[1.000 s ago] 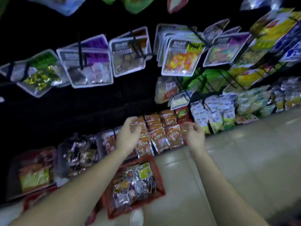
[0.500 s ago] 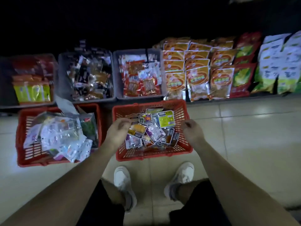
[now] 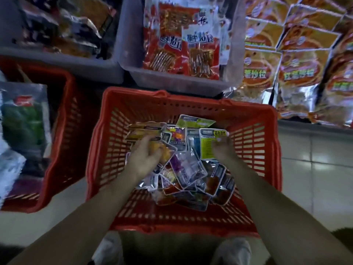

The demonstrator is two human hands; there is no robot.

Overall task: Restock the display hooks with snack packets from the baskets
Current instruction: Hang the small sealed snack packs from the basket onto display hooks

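Observation:
A red plastic basket [image 3: 254, 134] sits on the floor in front of me, holding a heap of several small snack packets [image 3: 187, 169]. My left hand [image 3: 147, 159] is down inside it, fingers curled round an orange packet [image 3: 165, 152]. My right hand [image 3: 222, 150] is at the right side of the heap, fingers pinching the edge of a yellow-green packet [image 3: 207, 146]. The display hooks are out of view.
A second red basket [image 3: 65, 131] with larger bags stands to the left. Behind are grey bins [image 3: 172, 81] of red snack bags and a shelf of orange bags [image 3: 298, 73]. Tiled floor [image 3: 315, 178] lies to the right; my shoes [image 3: 233, 251] show below.
My view dropped from the hooks to the floor basket and closed in. Both hands went down into the basket and took hold of packets.

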